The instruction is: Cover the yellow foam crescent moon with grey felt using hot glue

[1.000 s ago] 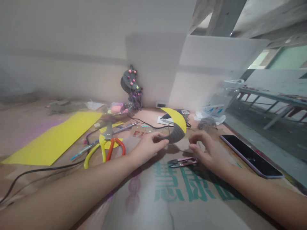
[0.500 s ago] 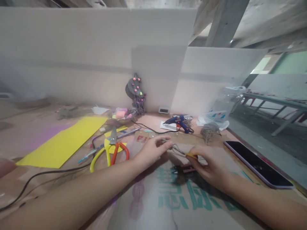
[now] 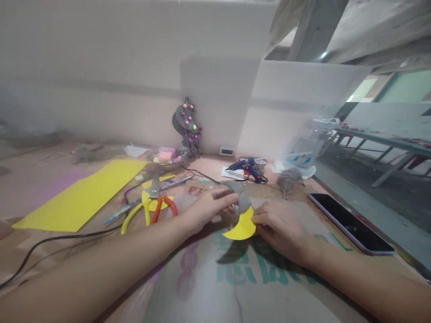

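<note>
A crescent of yellow card (image 3: 243, 225), its upper part wrapped in grey yarn (image 3: 243, 197), is held above the cardboard sheet. My left hand (image 3: 212, 208) is closed on the grey wrapped part, thumb in front. At the right edge of the yellow part, my right hand (image 3: 279, 229) has its fingertips pinched together; whether they also grip a strand of yarn cannot be made out. The lower yellow tip points left and casts a shadow on the cardboard. Beyond my right hand lies a ball of grey yarn (image 3: 289, 180).
Scissors (image 3: 155, 202) with yellow and orange handles lie left, near a yellow sheet (image 3: 84, 195) and a black cord. A blue glue gun (image 3: 247, 167) rests at the back. A phone (image 3: 350, 222) lies right. A grey crescent with beads (image 3: 185, 119) stands against the wall.
The crescent has turned from nearly edge-on to show its broad face, yellow end down. My right hand has shifted slightly left and down, and the pliers beneath it are now out of sight.
</note>
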The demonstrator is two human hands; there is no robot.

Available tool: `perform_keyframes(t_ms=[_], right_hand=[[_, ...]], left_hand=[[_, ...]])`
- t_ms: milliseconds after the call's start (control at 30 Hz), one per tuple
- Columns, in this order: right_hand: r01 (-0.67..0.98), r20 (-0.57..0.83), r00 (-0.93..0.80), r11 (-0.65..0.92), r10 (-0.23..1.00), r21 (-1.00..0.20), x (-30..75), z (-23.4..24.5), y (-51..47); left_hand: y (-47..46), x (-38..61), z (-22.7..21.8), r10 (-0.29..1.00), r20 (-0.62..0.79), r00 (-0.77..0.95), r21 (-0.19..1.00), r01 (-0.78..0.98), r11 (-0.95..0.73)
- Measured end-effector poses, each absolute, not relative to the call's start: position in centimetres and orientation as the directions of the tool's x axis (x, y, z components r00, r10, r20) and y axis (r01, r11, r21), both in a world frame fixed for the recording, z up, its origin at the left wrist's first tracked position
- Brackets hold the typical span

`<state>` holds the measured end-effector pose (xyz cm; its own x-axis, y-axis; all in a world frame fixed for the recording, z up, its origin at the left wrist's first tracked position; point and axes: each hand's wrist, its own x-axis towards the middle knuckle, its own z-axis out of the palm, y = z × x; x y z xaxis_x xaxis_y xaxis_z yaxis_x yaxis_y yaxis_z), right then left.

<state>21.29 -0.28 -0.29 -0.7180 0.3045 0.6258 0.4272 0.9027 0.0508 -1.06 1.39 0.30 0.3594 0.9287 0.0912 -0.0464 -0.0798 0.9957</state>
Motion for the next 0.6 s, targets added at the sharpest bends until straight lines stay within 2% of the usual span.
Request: perform_keyframes(t_ms=[167,267,400,467,533,600], right_hand=[[0.378,0.561,-0.787,0.919,0.256,0.111,21.27,-0.39,-0.34],[0.430,0.555,-0.757,0.902,0.345,0.027,20.96,-0.42,-0.50],[0.561,0.645,-0.477,0.772,0.597,-0.300,20.63,-0.05,-0.54],[0.553,0.562,-0.373,0.663,0.738,-0.504,20.56,0.11,-0.36],[0.425,0.414,-0.378,0.552,0.828,-0.717,20.50,0.08,-0.05],[0.247,0.296,-0.442,0.432,0.847,-0.867,20.43,-0.14,0.32]], left_hand=[[0.92,-0.86,0.37,0.942,0.109,0.318,0.975,0.149,-0.163],[1.09,-0.79,0.03,0.954,0.087,0.288,0.978,0.159,-0.137],[1.46,-0.68,-0.46,0.964,0.065,0.259,0.981,0.160,-0.109],[1.48,-0.64,-0.52,0.962,0.068,0.265,0.980,0.166,-0.114],[1.38,-0.63,-0.43,0.958,0.068,0.278,0.977,0.175,-0.120],[1.24,-0.66,-0.25,0.950,0.076,0.304,0.978,0.165,-0.131]])
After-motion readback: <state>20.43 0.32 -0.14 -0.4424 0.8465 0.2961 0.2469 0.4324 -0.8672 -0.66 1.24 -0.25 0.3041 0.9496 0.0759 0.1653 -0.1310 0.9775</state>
